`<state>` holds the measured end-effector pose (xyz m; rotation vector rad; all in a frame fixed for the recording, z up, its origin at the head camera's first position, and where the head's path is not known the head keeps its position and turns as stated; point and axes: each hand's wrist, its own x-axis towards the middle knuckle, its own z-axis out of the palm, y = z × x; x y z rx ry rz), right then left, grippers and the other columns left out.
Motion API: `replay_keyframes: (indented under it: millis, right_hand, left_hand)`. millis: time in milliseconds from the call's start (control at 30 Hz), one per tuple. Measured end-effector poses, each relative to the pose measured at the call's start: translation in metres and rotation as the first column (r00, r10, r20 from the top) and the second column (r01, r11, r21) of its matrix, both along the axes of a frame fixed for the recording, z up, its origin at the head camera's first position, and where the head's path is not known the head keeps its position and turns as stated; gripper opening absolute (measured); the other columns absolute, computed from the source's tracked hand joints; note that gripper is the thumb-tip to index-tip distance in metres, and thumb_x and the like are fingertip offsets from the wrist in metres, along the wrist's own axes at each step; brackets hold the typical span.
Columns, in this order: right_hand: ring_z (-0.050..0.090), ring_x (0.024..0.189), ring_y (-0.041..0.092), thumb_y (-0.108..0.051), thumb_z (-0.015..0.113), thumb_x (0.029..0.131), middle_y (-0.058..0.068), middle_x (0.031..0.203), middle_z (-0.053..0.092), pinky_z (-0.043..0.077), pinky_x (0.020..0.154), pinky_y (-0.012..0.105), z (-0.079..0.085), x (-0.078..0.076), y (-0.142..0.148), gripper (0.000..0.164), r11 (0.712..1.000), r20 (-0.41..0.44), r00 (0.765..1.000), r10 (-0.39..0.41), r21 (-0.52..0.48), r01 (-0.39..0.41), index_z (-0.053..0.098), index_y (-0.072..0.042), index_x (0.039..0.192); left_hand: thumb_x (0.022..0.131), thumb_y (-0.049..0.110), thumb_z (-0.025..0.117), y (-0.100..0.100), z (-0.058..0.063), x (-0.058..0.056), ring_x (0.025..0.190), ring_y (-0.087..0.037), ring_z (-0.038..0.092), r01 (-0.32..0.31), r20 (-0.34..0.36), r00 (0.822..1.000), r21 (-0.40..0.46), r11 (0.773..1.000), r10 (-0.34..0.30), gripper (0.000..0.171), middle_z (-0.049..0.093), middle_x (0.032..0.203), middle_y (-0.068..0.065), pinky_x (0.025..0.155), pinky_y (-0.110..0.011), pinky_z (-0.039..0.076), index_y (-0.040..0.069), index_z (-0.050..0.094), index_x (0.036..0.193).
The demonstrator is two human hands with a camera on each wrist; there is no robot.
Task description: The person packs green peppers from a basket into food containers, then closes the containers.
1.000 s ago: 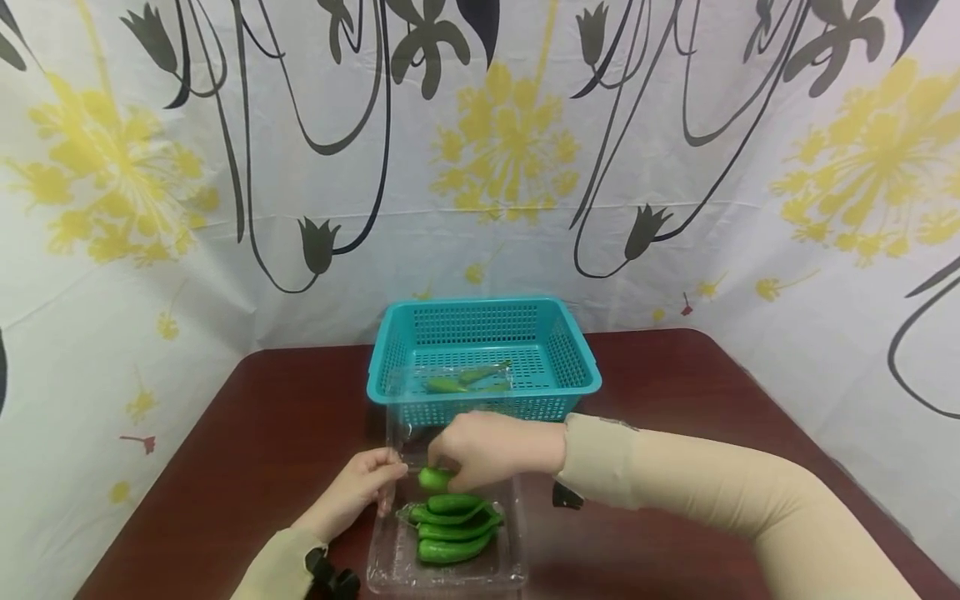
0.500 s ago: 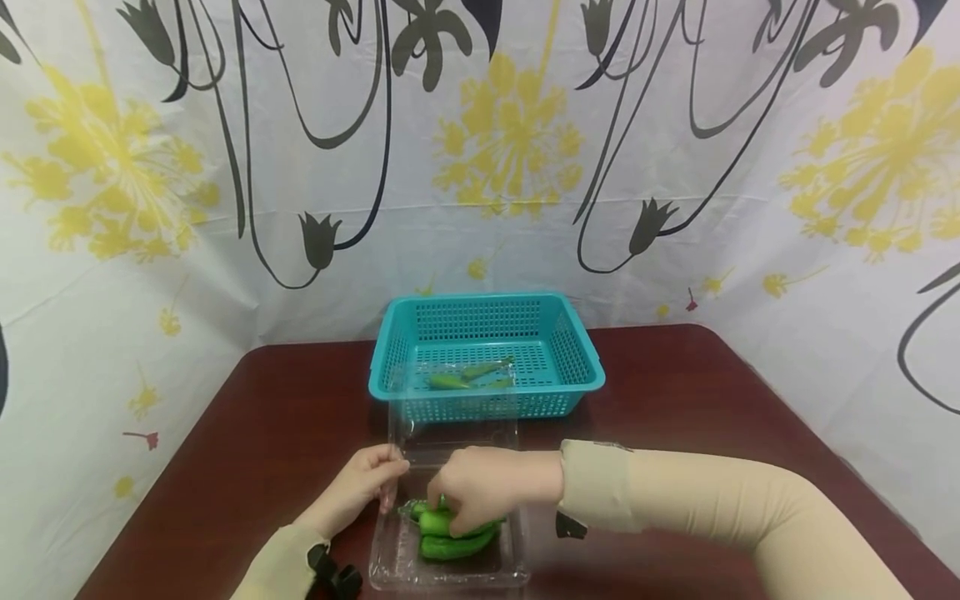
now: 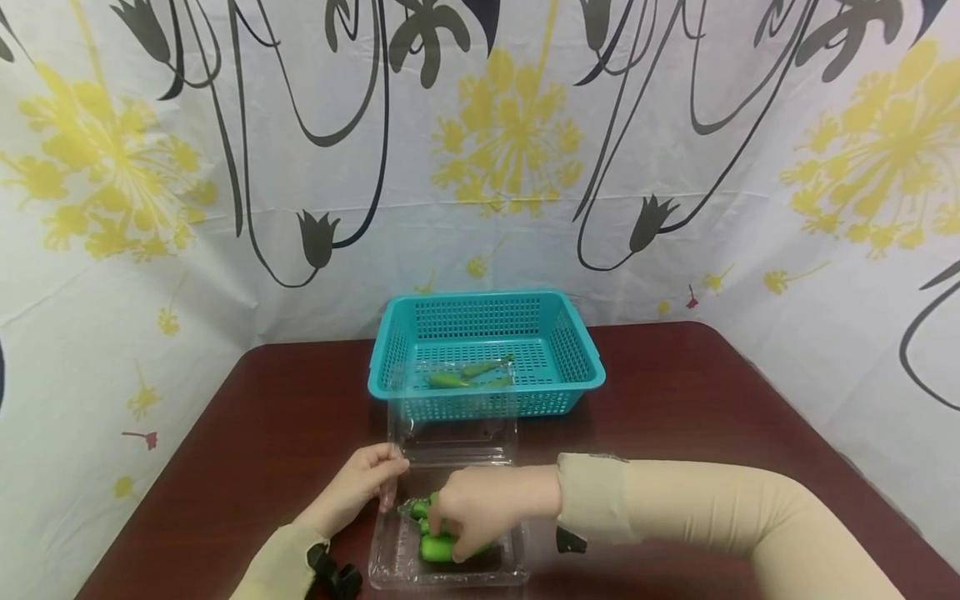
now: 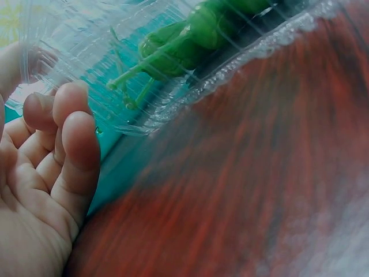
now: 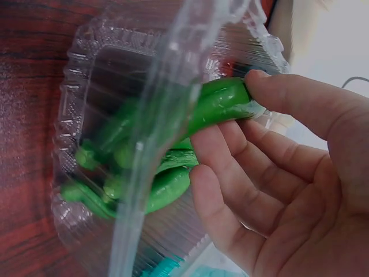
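A clear plastic clamshell box [image 3: 390,575] lies open on the table, its lid [image 3: 453,433] raised toward the back. My left hand [image 3: 360,486] pinches the box's left edge near the hinge; in the left wrist view the thumb is partly behind the plastic. Over the box, my right hand [image 3: 476,504] holds a green pepper [image 5: 222,104] between thumb and fingers, low at the front of the tray. Several other green peppers [image 5: 167,190] lie side by side inside, partly hidden by that hand in the head view.
A turquoise perforated basket [image 3: 573,367] stands behind the box, overlapped by the clear lid. Several green peppers [image 3: 450,381] show through the lid, apparently in the basket. The dark red-brown table [image 3: 675,417] meets a patterned white cloth [image 3: 525,250] at the back and sides.
My right hand has carried its pepper from near the hinge toward the front of the box, down over the other peppers. My left hand has stayed on the box's edge.
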<state>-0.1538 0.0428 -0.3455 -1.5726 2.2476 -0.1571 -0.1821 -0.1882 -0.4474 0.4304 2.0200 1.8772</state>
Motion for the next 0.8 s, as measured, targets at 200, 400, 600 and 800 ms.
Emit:
replay_keyframes:
  millis: [200, 400, 600, 800]
  right_hand:
    - [0.044, 0.047, -0.009, -0.017, 0.076, 0.081, -0.015, 0.049, 0.05, 0.042, 0.061, 0.004, -0.005, 0.0, 0.0, 0.03, 1.0, 0.003, 1.0, 0.013, 0.005, -0.013, 0.071, -0.011, 0.111]
    - [0.033, 0.044, -0.005, -0.016, 0.075, 0.083, -0.014, 0.048, 0.043, 0.037, 0.053, 0.006, -0.009, -0.001, 0.001, 0.025, 0.999, 0.009, 0.999, 0.031, 0.005, -0.031, 0.072, -0.012, 0.107]
    - [0.029, 0.045, -0.004, -0.017, 0.075, 0.083, -0.012, 0.048, 0.038, 0.031, 0.048, 0.01, -0.011, -0.001, 0.002, 0.019, 0.999, -0.007, 0.999, 0.046, -0.003, -0.046, 0.072, -0.013, 0.101]
    - [0.033, 0.048, -0.003, -0.021, 0.078, 0.08, -0.014, 0.051, 0.042, 0.031, 0.046, 0.012, -0.013, 0.0, 0.0, 0.015, 1.0, -0.093, 0.995, 0.028, 0.001, -0.028, 0.071, -0.019, 0.094]
  left_hand:
    - [0.097, 0.02, 0.059, 0.001, 0.0, 0.0, 0.047, -0.013, 0.051, 0.001, 0.005, 1.0, 0.003, 1.0, -0.001, 0.034, 0.049, 0.056, -0.003, 0.049, -0.028, 0.049, -0.012, 0.05, 0.09]
    - [0.097, 0.02, 0.059, 0.001, 0.0, 0.0, 0.047, -0.013, 0.052, 0.0, 0.005, 1.0, 0.002, 1.0, 0.0, 0.036, 0.05, 0.057, -0.003, 0.048, -0.027, 0.048, -0.015, 0.05, 0.093]
    - [0.097, 0.02, 0.059, 0.001, -0.001, -0.001, 0.047, -0.012, 0.052, -0.003, 0.0, 1.0, 0.0, 1.0, 0.003, 0.037, 0.05, 0.056, -0.002, 0.048, -0.027, 0.048, -0.016, 0.048, 0.092]
    - [0.097, 0.018, 0.06, 0.0, 0.001, 0.0, 0.046, -0.012, 0.05, -0.031, -0.001, 1.0, 0.014, 0.999, 0.031, 0.037, 0.048, 0.055, -0.002, 0.048, -0.028, 0.048, -0.016, 0.047, 0.091]
